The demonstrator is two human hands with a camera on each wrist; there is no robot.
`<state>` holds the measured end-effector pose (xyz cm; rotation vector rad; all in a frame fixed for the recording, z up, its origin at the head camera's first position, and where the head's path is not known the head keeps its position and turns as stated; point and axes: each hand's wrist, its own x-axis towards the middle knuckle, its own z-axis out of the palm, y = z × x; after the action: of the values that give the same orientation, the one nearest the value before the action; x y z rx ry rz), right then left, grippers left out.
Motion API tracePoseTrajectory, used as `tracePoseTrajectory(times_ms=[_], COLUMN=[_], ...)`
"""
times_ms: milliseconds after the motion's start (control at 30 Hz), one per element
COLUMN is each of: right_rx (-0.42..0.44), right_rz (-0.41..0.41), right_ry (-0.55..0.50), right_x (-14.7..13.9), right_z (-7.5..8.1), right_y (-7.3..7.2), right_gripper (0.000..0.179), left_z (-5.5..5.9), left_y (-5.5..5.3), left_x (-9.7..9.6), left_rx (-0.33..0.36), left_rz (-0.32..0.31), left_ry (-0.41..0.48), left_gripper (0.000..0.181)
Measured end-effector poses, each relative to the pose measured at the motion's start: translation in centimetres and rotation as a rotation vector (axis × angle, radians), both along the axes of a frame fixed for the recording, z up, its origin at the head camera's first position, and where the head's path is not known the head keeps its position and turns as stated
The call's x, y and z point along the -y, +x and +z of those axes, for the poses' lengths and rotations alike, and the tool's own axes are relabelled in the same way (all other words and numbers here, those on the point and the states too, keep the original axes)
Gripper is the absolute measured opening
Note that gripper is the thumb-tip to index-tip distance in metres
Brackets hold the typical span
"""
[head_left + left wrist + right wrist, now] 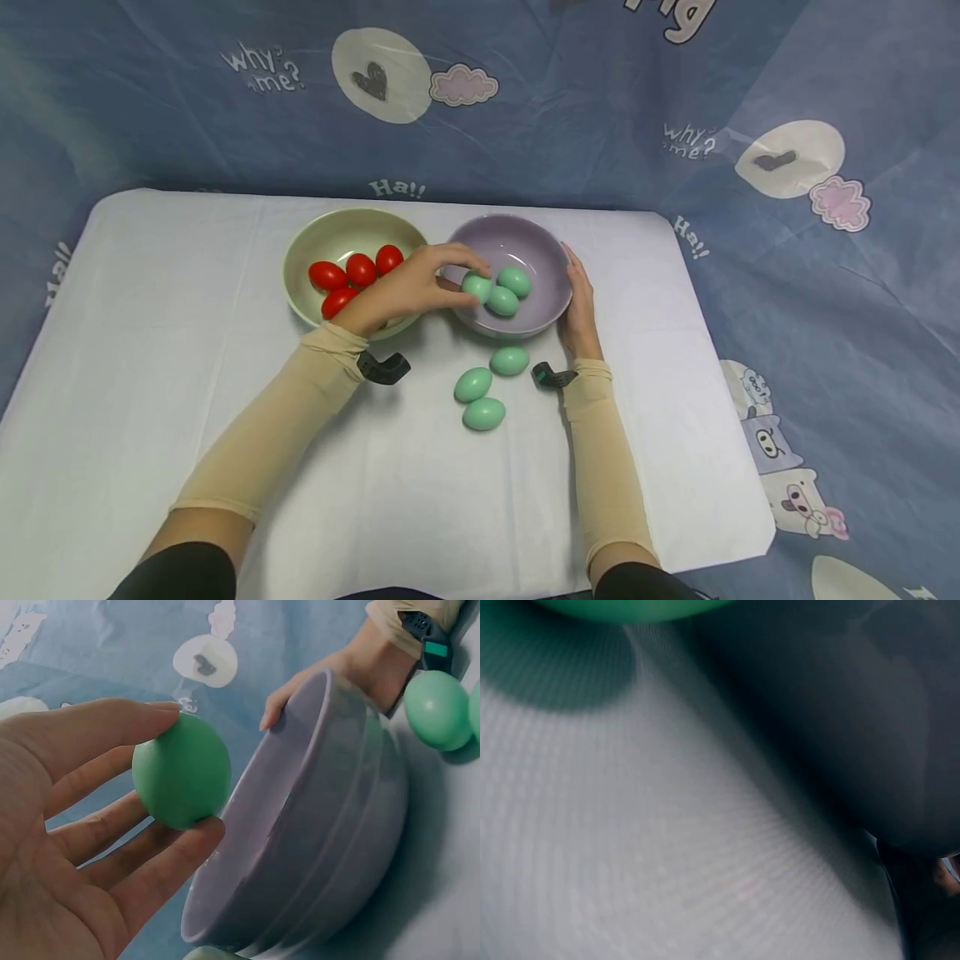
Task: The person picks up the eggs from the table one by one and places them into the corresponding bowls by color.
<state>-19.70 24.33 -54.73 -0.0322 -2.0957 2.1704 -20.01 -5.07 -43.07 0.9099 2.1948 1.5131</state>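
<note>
My left hand point(420, 287) pinches a green egg point(182, 772) between thumb and fingertips, over the left side of the purple bowl point(551, 283). In the left wrist view the egg shows beside the bowl's rim. Inside the bowl lie two more green eggs, one toward the back point(514, 282) and one nearer point(502, 302). My right hand point(577, 308) rests along the bowl's right outer side, its fingers extended against the wall. The right wrist view shows mostly white cloth, the dark bowl side and a green egg's edge point(630, 607); the right hand is largely hidden there.
A light green bowl point(296, 287) with several red egg-shaped pieces point(361, 270) stands left of the purple one, partly behind my left forearm. Three green eggs point(483, 413) lie on the white cloth point(405, 500) in front of the purple bowl, between my wrists.
</note>
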Motion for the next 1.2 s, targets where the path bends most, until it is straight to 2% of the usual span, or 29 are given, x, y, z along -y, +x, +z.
tracePoseTrajectory(times_ms=[167,300,400,567,867,1200], right_rx=[0.004,0.009,0.011,0.006,0.013,0.009], right_rz=[0.011,0.021,0.029,0.039,0.048,0.051], right_ry=[-0.015,-0.026,-0.038,-0.048,-0.053,-0.032], right_x=[-0.2,-0.2,0.1,0.6,0.5,0.6], right_z=[0.0,0.3,1.0,2.2,2.1,2.7], right_y=[-0.2,-0.2,0.1,0.9,0.8,1.3], right_gripper=[0.052,0.051,0.052,0.052,0.051,0.051], left_z=[0.0,-0.4,-0.7,-0.7,-0.7,-1.3], left_y=[-1.6,-2.9,-3.8,-5.0,-7.1,-9.5], left_x=[-0.9,-1.6,-2.1,-2.9,-4.9,-6.9], left_rx=[-0.006,-0.042,-0.081,-0.103,-0.055,-0.003], left_rz=[-0.015,-0.024,-0.035,-0.068,-0.147,-0.120], left_ry=[-0.036,-0.076,-0.116,-0.189,-0.296,-0.342], left_gripper=[0.037,0.039,0.039,0.038,0.035,0.036])
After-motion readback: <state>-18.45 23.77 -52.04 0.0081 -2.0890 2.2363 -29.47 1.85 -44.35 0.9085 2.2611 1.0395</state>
